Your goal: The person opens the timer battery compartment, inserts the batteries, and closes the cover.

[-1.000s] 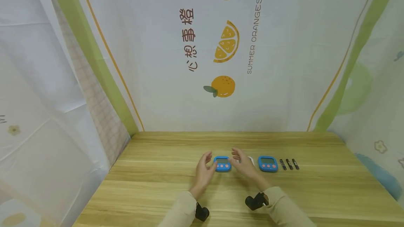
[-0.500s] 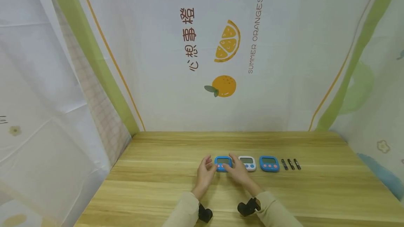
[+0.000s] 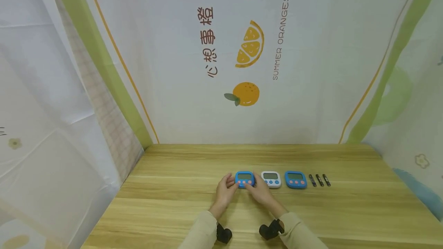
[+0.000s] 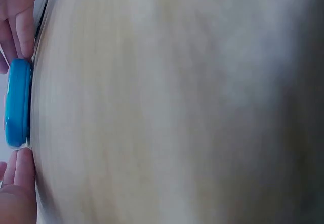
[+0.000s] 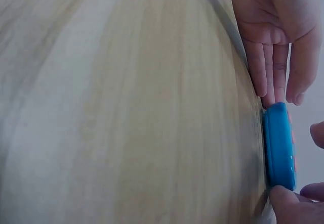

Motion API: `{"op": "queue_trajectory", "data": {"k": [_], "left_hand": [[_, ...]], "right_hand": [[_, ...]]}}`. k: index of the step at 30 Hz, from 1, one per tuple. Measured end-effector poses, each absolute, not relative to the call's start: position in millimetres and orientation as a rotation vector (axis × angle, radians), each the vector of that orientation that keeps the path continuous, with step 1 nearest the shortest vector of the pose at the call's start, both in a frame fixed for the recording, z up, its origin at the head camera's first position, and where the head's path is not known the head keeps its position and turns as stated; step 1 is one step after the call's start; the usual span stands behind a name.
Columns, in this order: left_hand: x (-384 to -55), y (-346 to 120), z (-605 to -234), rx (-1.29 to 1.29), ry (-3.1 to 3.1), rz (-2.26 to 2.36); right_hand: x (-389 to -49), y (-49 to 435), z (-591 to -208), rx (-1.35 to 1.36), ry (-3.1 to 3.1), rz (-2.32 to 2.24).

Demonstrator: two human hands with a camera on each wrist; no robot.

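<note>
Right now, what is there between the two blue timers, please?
In the head view, the white timer and part of the right hand lie between them.

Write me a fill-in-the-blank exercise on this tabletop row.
1. The rounded white plastic device has ____ buttons.
2. The left hand and right hand flank the rounded blue plastic device at the row's ____ end.
3. Right of the other rounded blue plastic device lie ____ slim dark cylindrical batteries.

Missing words: blue; left; three
</note>
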State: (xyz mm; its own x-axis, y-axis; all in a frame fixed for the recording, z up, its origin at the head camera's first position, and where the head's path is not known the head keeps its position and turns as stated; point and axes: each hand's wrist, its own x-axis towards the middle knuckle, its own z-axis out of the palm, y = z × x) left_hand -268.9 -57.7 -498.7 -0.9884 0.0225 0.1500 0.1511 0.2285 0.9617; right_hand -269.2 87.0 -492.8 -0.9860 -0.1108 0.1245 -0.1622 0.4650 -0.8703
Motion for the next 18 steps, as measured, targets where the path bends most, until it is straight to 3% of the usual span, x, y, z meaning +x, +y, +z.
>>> {"op": "queue_trajectory", "data": {"k": [18], "left_hand": [[-270.3, -70.6, -493.3, -0.251, -2.487, -1.855]], "right_hand": [[-272.6, 83.3, -496.1, 0.218, -2.630, 1.576]]}}
